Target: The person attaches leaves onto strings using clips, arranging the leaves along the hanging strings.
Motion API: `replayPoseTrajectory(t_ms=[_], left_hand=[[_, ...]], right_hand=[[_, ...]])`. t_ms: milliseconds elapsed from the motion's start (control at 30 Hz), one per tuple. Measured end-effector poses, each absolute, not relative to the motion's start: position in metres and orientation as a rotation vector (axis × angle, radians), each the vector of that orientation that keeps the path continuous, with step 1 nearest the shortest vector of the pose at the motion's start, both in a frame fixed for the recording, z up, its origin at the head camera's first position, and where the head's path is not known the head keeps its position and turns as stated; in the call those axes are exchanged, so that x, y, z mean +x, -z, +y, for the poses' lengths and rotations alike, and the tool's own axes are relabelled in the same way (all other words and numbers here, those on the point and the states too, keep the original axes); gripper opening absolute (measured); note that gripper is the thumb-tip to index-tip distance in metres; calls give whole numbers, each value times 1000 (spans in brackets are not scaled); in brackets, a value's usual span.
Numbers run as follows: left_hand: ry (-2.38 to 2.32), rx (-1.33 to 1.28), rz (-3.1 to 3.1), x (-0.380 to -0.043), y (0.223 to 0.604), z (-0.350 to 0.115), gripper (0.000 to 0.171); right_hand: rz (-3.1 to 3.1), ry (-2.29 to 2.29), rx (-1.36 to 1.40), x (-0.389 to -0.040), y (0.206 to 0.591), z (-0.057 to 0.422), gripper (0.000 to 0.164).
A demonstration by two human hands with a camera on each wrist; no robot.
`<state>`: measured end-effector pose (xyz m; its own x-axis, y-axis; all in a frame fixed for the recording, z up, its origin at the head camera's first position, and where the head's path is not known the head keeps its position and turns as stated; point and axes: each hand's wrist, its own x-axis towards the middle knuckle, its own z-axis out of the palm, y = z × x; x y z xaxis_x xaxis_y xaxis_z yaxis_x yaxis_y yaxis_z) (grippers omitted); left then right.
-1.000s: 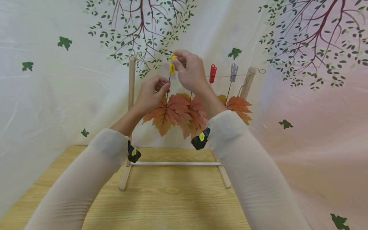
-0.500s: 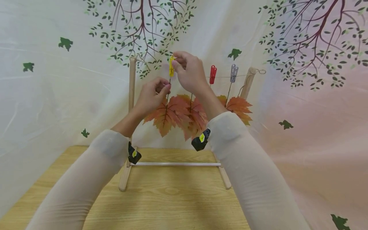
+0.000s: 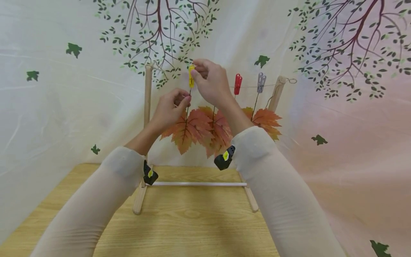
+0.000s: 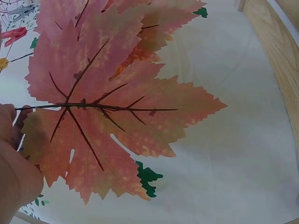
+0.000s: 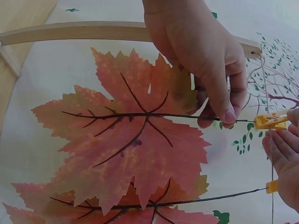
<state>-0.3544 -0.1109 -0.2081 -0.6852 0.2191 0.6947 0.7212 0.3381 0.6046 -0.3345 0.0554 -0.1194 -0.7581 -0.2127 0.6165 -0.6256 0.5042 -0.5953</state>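
- The yellow peg (image 3: pixel 191 76) sits on the string (image 3: pixel 248 85) at about 12 o'clock in the head view, near the left post (image 3: pixel 147 96) of the wooden rack.
- The right hand (image 3: pixel 210 84) pinches the top of that peg between thumb and fingers, at the peg's 3 o'clock.
- The peg's lower end meets the thin dark stem (image 5: pixel 187 115) of a maple leaf (image 3: pixel 186 128), which hangs at the peg's 6 o'clock.
- The left hand (image 3: pixel 170 109) pinches the stem just under the peg, fingers curled around it; the right wrist view shows the fingertip (image 5: pixel 229 114) on the stem beside the peg.
- More red-orange leaves (image 3: pixel 221 130) overlap at the first leaf's 3 o'clock.
- A red peg (image 3: pixel 237 83) and a grey peg (image 3: pixel 261 82) sit further along the string, toward the right post (image 3: pixel 277 93).
- The rack stands on a wooden table (image 3: pixel 189 228), with a white rod (image 3: pixel 199 184) across its base.
- Behind hangs a pale cloth (image 3: pixel 346 142) printed with trees and green leaves.
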Motion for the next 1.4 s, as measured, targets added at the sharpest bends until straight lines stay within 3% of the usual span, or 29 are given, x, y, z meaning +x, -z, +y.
replayPoseTrajectory(t_ms=[833, 1400], left_hand=[[1189, -749, -2085, -341, 205, -124, 24], [1058, -785, -1913, -314, 226, -153, 16]], right_hand=[[-2166, -1104, 712, -318, 110, 64, 37], [-2010, -1060, 782, -293, 138, 124, 34]])
